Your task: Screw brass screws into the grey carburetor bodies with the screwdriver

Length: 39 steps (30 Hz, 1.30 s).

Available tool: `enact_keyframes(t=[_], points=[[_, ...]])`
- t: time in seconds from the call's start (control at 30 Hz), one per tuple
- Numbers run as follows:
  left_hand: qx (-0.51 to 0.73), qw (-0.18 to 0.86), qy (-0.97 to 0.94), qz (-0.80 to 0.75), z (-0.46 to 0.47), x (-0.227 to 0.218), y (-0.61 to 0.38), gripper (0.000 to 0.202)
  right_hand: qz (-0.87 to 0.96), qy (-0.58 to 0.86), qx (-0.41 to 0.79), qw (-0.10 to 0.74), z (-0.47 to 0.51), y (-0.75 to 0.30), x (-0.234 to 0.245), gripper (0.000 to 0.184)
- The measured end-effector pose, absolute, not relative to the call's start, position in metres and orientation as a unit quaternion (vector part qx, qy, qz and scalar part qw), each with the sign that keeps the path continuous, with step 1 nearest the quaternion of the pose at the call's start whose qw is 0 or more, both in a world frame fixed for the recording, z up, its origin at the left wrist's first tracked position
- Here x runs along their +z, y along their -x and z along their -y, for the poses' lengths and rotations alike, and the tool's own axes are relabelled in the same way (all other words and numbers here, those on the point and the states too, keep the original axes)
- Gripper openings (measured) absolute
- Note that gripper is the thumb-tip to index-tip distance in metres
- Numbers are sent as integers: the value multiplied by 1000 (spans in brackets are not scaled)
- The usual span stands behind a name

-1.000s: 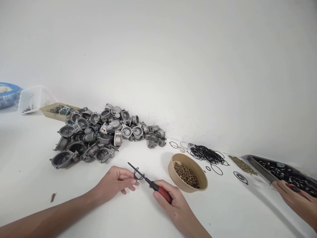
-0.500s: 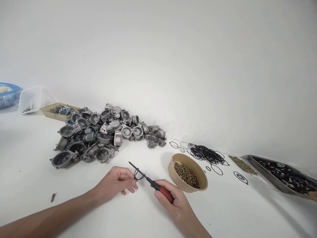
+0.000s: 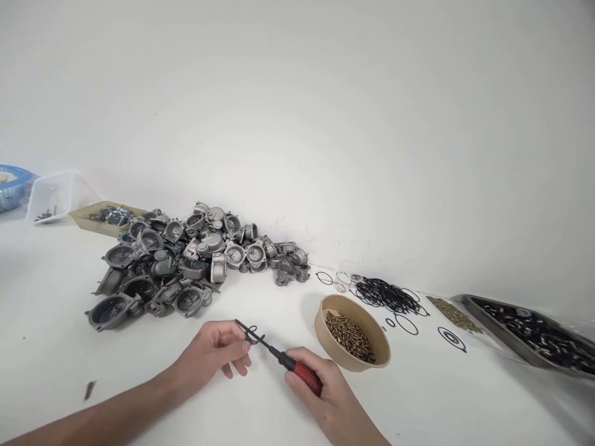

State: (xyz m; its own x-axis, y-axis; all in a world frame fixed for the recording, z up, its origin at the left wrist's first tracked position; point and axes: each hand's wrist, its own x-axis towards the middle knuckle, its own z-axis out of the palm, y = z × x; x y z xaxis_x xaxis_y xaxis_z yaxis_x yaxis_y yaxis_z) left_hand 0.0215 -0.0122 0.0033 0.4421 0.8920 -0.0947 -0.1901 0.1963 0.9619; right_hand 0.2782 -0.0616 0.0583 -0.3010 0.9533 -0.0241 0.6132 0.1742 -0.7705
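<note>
My right hand (image 3: 320, 390) is wrapped round the red and black handle of a screwdriver (image 3: 302, 374). Its dark shaft points up and left, the tip close against the fingers of my left hand (image 3: 218, 348). Between thumb and forefinger, my left hand pinches a thin black rubber ring (image 3: 255, 335). The screwdriver shaft crosses the ring, which looks bent around it; whether it passes through is hard to tell. Right of my right hand stands a tan bowl (image 3: 381, 359) holding many small brass-coloured pieces (image 3: 348, 334).
Grey metal cast bowls (image 3: 186, 260) lie heaped at back left, near a yellowish tray (image 3: 88, 222), a clear plastic bin (image 3: 60, 195) and a blue basket (image 3: 16, 192). Black rings (image 3: 385, 294), small brass bits (image 3: 453, 314) and a metal tray (image 3: 502, 341) of dark parts lie right.
The screwdriver has shifted left and down, bringing its tip closer to my left fingers. The ring stays in my left hand's pinch. The view has tilted slightly.
</note>
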Motion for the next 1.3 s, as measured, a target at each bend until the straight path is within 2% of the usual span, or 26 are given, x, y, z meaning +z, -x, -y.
enact_keyframes(t=[0.1, 0.3, 0.43, 0.6, 0.8, 0.97, 1.13, 1.3], points=[[407, 692, -476, -359, 10, 3, -23, 55, 730, 547, 334, 237, 63, -277, 61, 39], [450, 694, -419, -374, 8, 8, -24, 59, 721, 559, 268, 310, 64, -283, 59, 42], [492, 690, -354, -395, 5, 13, -22, 62, 712, 571, 240, 331, 61, -290, 61, 43], [515, 663, -362, -405, -1, 12, -22, 64, 712, 596, 195, 316, 55, -296, 61, 37], [448, 679, -449, -370, 2, 5, -28, 65, 723, 610, 154, 284, 49, -295, 41, 38], [396, 690, -507, -332, 7, -2, -28, 55, 741, 618, 98, 244, 47, -299, 31, 39], [324, 676, -558, -357, 13, 5, -26, 35, 766, 608, 46, 206, 45, -302, 30, 33], [284, 656, -591, -373, 18, 14, -26, 19, 821, 523, 0, 230, 50, -302, 36, 32]])
